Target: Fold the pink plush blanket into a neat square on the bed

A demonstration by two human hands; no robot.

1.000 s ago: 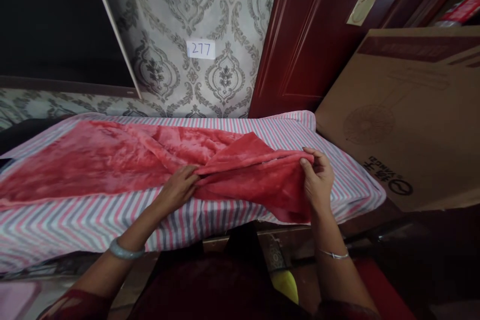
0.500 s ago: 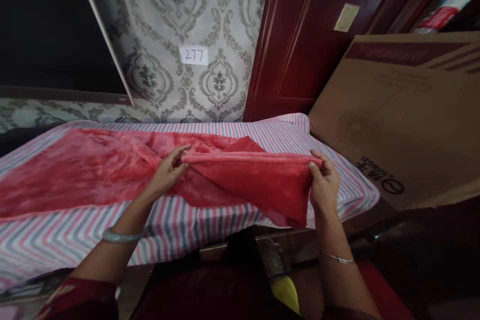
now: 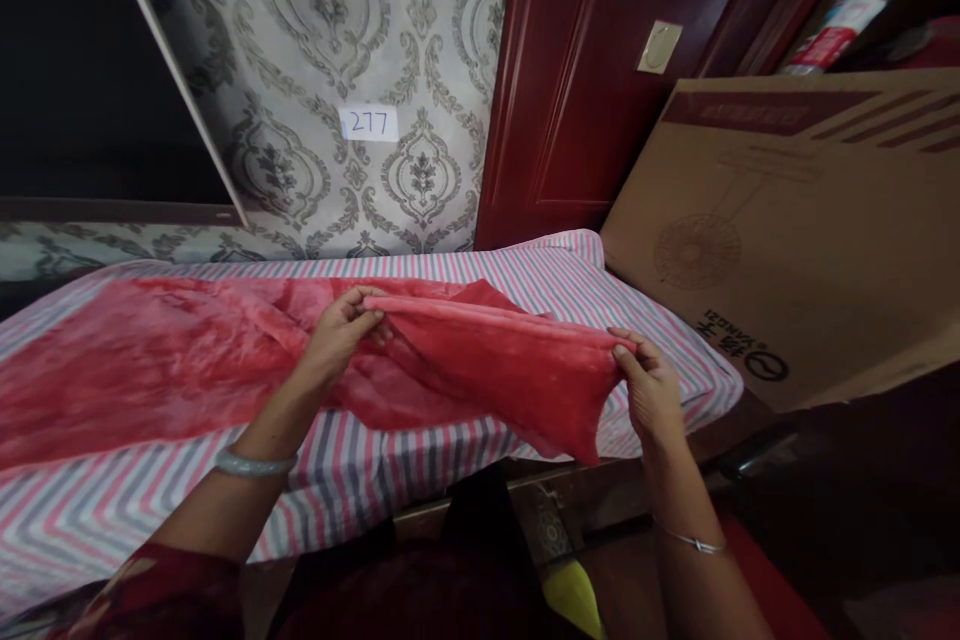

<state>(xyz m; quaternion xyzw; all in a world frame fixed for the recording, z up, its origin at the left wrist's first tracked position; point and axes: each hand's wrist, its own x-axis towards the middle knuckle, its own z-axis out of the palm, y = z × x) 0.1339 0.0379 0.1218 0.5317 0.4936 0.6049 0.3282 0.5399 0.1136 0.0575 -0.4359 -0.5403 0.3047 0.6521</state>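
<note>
A red plush blanket (image 3: 217,350) lies along a striped cloth (image 3: 442,455), and its right part is lifted between my hands. My left hand (image 3: 341,330) pinches one end of the raised fold, thumb and fingers closed on the edge. At the fold's other end my right hand (image 3: 649,375) grips a corner between thumb and fingers. The raised edge runs nearly straight between them, sloping slightly down to the right. Below it the smooth red layers hang over the front of the striped cloth. Most of the blanket stays spread and wrinkled on the left.
A large cardboard box (image 3: 817,230) leans at the right end of the striped cloth. Behind it lies a plastic bottle (image 3: 847,20). A dark screen (image 3: 90,80) stands back left against patterned wallpaper with a paper label (image 3: 369,123). A dark red door (image 3: 585,100) is behind.
My left hand has come up and now pinches the fold's end more tightly. My right hand sits a little lower, so the edge tilts. The view has shifted slightly right.
</note>
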